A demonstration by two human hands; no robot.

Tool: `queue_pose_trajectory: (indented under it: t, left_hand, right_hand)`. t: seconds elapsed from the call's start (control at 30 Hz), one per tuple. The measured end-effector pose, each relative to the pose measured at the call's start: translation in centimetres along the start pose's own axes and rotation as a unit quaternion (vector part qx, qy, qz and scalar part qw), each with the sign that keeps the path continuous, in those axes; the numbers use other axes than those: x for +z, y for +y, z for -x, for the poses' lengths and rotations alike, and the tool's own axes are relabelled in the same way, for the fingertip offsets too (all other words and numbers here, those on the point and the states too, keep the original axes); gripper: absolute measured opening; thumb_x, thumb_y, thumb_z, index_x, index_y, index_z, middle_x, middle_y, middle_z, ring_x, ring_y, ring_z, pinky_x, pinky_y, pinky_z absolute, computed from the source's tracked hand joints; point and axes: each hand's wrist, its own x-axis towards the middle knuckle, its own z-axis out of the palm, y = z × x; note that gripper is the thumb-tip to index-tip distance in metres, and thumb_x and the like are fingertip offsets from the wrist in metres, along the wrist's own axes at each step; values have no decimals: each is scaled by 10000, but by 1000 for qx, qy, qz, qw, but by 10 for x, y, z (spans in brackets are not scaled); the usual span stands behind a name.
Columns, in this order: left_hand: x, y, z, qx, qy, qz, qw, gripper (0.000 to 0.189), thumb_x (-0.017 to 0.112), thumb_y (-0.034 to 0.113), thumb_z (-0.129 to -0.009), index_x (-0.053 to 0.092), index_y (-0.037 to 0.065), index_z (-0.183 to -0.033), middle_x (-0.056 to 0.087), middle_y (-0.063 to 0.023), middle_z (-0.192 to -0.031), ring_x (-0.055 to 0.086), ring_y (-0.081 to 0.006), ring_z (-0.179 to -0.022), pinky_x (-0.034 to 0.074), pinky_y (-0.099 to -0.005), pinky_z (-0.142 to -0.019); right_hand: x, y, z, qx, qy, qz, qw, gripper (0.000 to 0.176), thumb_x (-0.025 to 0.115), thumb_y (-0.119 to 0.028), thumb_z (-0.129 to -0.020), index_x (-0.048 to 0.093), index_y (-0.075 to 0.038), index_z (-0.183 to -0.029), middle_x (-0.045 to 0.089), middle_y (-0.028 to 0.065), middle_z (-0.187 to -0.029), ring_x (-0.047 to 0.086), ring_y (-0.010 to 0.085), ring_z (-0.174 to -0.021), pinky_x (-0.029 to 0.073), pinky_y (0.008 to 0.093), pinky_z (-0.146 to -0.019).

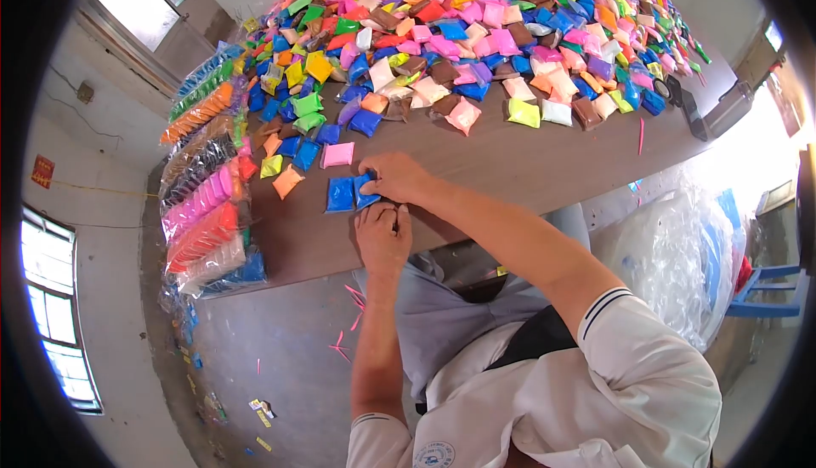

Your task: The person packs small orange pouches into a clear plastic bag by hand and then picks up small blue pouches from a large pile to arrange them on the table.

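Two flat blue packets lie side by side near the table's front edge: the left blue packet point(340, 195) shows whole, and the right blue packet point(364, 186) is partly covered by fingers. My right hand point(396, 177) is closed on the right one, fingers and thumb at its right side. Just below, my left hand point(382, 234) rests with curled fingers by that packet's lower edge; what its fingertips hold, if anything, is hidden. Behind these, a pink packet point(337, 155) lies flat. An orange packet point(288, 181) and a small yellow-green packet point(271, 166) are to the left.
A large heap of many-coloured packets point(476, 34) covers the back of the brown table point(510, 162). Clear bags of sorted packets point(204, 204) line the left edge. Clear plastic bags point(671, 255) and a blue stool point(769, 289) stand at right. Pink strips point(340, 347) litter the floor.
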Motion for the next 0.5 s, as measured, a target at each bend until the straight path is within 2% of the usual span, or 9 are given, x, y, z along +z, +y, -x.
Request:
queue_pose_trajectory:
  t: [0.2, 0.3, 0.37, 0.43, 0.5]
  left_hand:
    - [2, -1, 2, -7, -14, -13, 1000, 165, 668, 164, -857, 660, 11, -794, 656, -82, -911, 602, -290, -882, 444, -424, -811]
    - [3, -2, 2, 29, 20, -9, 999, 135, 673, 134, -844, 658, 11, -789, 657, -89, -909, 607, -302, -873, 452, -436, -795]
    - [4, -3, 1, 64, 36, -28, 997, 151, 671, 99, -841, 624, -10, -747, 641, -144, -875, 593, -341, -860, 445, -459, -785]
    - [2, -4, 4, 33, -25, -41, 998, 125, 650, 84, -847, 631, -20, -780, 629, -153, -878, 583, -356, -865, 442, -466, -787]
    - [5, -4, 4, 35, -17, -35, 999, 136, 654, 90, -839, 633, -10, -749, 630, -128, -861, 582, -344, -837, 440, -465, -767]
  right_hand:
    - [6, 9, 0, -9, 25, -27, 999, 491, 786, -340, -738, 657, -89, -1139, 706, 157, -958, 690, 316, -888, 538, 406, -770]
    - [9, 14, 4, 12, 37, -69, 997, 560, 777, -404, -729, 642, -94, -1176, 709, 156, -956, 693, 315, -876, 542, 399, -764]
    - [2, 2, 14, 11, 15, -52, 998, 585, 770, -431, -718, 636, -119, -1195, 708, 159, -961, 689, 328, -884, 541, 414, -771]
    - [0, -7, 20, -8, 29, -8, 1000, 551, 755, -393, -723, 636, -142, -1199, 706, 155, -965, 683, 346, -887, 538, 435, -778]
    - [3, -4, 16, -7, 30, 0, 1000, 545, 752, -371, -714, 638, -150, -1200, 704, 153, -966, 679, 355, -881, 537, 447, -781]
